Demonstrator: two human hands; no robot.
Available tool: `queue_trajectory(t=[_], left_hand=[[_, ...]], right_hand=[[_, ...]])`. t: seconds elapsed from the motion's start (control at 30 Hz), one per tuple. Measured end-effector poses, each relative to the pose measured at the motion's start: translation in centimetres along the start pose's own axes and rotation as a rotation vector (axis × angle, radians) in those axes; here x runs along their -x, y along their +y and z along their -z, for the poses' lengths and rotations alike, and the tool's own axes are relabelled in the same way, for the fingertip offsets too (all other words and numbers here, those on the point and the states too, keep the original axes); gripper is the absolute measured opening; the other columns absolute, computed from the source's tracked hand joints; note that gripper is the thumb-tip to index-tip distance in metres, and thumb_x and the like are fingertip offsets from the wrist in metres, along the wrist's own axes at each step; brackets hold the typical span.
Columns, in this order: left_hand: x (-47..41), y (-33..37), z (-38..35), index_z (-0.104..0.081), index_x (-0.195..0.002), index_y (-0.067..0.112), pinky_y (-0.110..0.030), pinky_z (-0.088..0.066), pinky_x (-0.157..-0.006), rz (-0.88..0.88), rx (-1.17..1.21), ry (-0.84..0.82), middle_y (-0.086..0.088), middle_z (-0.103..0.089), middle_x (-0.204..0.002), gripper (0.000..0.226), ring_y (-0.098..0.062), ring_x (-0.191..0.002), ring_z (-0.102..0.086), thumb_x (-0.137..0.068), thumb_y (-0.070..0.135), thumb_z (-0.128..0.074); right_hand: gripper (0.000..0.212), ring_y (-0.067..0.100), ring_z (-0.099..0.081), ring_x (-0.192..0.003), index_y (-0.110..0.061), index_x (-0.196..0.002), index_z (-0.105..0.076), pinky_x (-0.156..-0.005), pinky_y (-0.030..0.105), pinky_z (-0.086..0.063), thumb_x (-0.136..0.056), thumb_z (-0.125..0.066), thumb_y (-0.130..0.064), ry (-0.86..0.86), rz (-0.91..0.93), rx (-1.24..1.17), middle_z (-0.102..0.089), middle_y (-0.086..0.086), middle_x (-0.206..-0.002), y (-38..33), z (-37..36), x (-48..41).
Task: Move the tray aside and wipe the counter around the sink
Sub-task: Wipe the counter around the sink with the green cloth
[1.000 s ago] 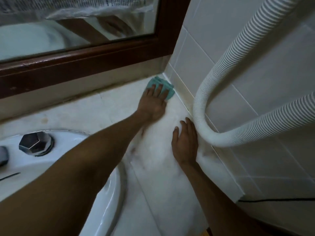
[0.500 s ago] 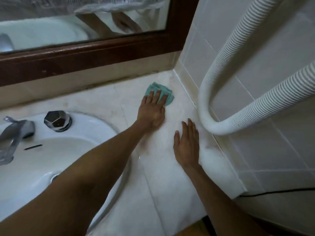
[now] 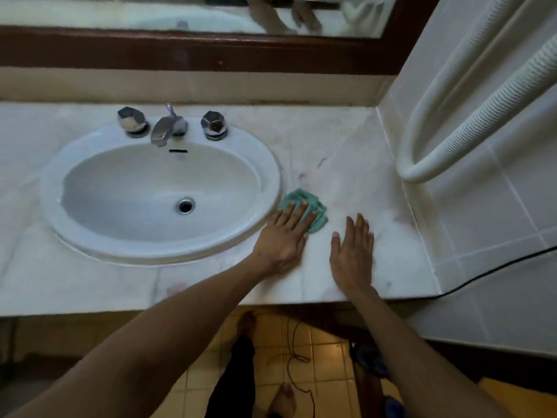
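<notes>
I am viewing a white oval sink (image 3: 54,206) set into a pale marble counter (image 3: 346,164). At the sink's back rim, a faceted chrome knob (image 3: 131,119) is standing to the left, a chrome faucet (image 3: 165,129) is pointing into the bowl at the centre, and a second chrome knob (image 3: 214,124) is standing to the right. The drain (image 3: 184,205) is showing in the bowl's floor.

Just right of the sink's rim, a crumpled teal cloth (image 3: 313,203) is lying on the counter. I cannot tell whether it is touching the rim. The left hand (image 3: 284,236) is pressing down on the cloth with straight, spread fingers and is not curling round it; the heel of this hand is lying near the sink's front right edge. Further right of the sink, the right hand (image 3: 352,251) is lying flat on bare counter, fingers extended, grasping nothing and keeping apart from the cloth.

Well right of the sink, a white corrugated hose (image 3: 452,137) is looping down against the tiled wall (image 3: 497,221), its bend hanging just above the counter's edge. A black cable (image 3: 497,268) is running across the tiles below the hose. Behind the sink, a dark wooden mirror frame (image 3: 211,55) is spanning the view.
</notes>
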State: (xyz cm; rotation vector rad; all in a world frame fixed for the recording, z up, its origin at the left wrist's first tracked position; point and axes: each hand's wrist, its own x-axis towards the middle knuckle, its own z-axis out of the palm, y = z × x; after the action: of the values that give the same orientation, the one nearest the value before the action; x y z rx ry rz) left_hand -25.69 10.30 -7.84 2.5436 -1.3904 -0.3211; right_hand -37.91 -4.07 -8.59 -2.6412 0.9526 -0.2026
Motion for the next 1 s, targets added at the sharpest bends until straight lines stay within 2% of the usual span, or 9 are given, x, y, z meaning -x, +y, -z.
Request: queue_trajectory(t=[0.13,0.27,0.4,0.5,0.57,0.67,0.8,0.9,1.0], left_hand=[[7.0,-1.0,0.0,-0.009,-0.161,0.028,-0.042,-0.002,-0.127,0.011,-0.032,-0.011,-0.001,-0.006,-0.169,0.056,-0.022,-0.156,0.001,-0.107,0.04,-0.02],[14.0,-3.4,0.6,-0.012,-0.16,0.028,-0.04,-0.004,-0.127,0.031,-0.057,-0.009,0.0,-0.009,-0.168,0.056,-0.021,-0.156,-0.003,-0.107,0.04,-0.021],[20.2,-6.9,1.7,-0.009,-0.161,0.03,-0.038,-0.002,-0.126,0.05,-0.044,-0.041,0.001,-0.007,-0.169,0.055,-0.02,-0.156,-0.001,-0.108,0.041,-0.019],[24.4,-10.0,2.4,-0.008,-0.161,0.03,-0.038,-0.002,-0.126,0.091,-0.039,-0.026,0.001,-0.007,-0.169,0.055,-0.02,-0.156,0.0,-0.108,0.042,-0.018],[27.4,-12.2,2.8,-0.008,-0.161,0.03,-0.037,-0.001,-0.126,0.139,-0.034,-0.01,0.001,-0.007,-0.168,0.055,-0.02,-0.156,0.001,-0.108,0.042,-0.019],[31.5,-16.4,3.8,-0.008,-0.161,0.031,-0.036,0.001,-0.125,0.207,-0.007,0.009,0.003,-0.005,-0.168,0.054,-0.018,-0.156,0.002,-0.108,0.041,-0.02],[36.5,-22.6,5.4,-0.007,-0.161,0.031,-0.034,0.005,-0.124,0.294,0.023,0.05,0.007,0.001,-0.168,0.054,-0.014,-0.155,0.008,-0.109,0.04,-0.019],[39.0,-28.6,7.2,-0.01,-0.161,0.03,-0.038,-0.003,-0.125,0.375,0.013,0.068,0.004,-0.003,-0.168,0.054,-0.017,-0.156,0.002,-0.108,0.039,-0.019],[38.3,-33.9,9.3,-0.018,-0.16,0.024,-0.045,-0.016,-0.124,0.571,0.032,0.111,-0.004,-0.014,-0.168,0.059,-0.026,-0.155,-0.012,-0.103,0.04,-0.015]], right_hand=[[0.055,0.028,-0.012,-0.151,-0.006,-0.151,-0.028,-0.124,0.045,-0.007,-0.103,-0.034,-0.032,-0.067,0.058,-0.015,-0.016,0.016,-0.163,-1.7,-0.2,3.2],[0.052,0.028,-0.011,-0.151,-0.008,-0.151,-0.028,-0.124,0.043,-0.01,-0.104,-0.034,-0.03,-0.136,0.106,-0.152,-0.014,0.015,-0.163,-5.8,-0.1,5.0],[0.051,0.021,-0.012,-0.151,-0.013,-0.151,-0.029,-0.123,0.034,-0.012,-0.105,-0.034,-0.032,-0.2,0.291,-0.255,-0.016,0.009,-0.164,-12.5,-0.1,6.2],[0.045,0.02,-0.021,-0.149,-0.014,-0.146,-0.039,-0.121,0.035,-0.019,-0.104,-0.036,-0.032,-0.22,0.418,-0.267,-0.026,0.007,-0.161,-17.9,-1.1,6.8],[0.042,0.021,-0.032,-0.143,-0.013,-0.141,-0.045,-0.119,0.037,-0.026,-0.104,-0.036,-0.032,-0.267,0.487,-0.262,-0.039,0.008,-0.154,-21.4,-1.9,7.4],[0.037,0.028,-0.052,-0.117,-0.009,-0.129,-0.054,-0.104,0.04,-0.036,-0.104,-0.039,-0.03,-0.314,0.602,-0.164,-0.06,0.013,-0.128,-26.0,-3.7,8.5],[0.034,0.029,-0.056,-0.095,-0.012,-0.111,-0.056,-0.088,0.039,-0.038,-0.103,-0.035,-0.037,-0.315,0.634,-0.051,-0.065,0.009,-0.104,-31.9,-6.4,10.1],[0.037,0.034,-0.057,-0.1,-0.011,-0.122,-0.054,-0.09,0.042,-0.039,-0.102,-0.037,-0.037,-0.349,0.618,-0.01,-0.064,0.011,-0.112,-36.1,-7.9,11.0],[0.042,0.036,-0.056,-0.106,-0.008,-0.132,-0.048,-0.094,0.045,-0.039,-0.102,-0.037,-0.037,-0.385,0.6,0.002,-0.061,0.014,-0.121,-39.9,-9.3,11.4]])
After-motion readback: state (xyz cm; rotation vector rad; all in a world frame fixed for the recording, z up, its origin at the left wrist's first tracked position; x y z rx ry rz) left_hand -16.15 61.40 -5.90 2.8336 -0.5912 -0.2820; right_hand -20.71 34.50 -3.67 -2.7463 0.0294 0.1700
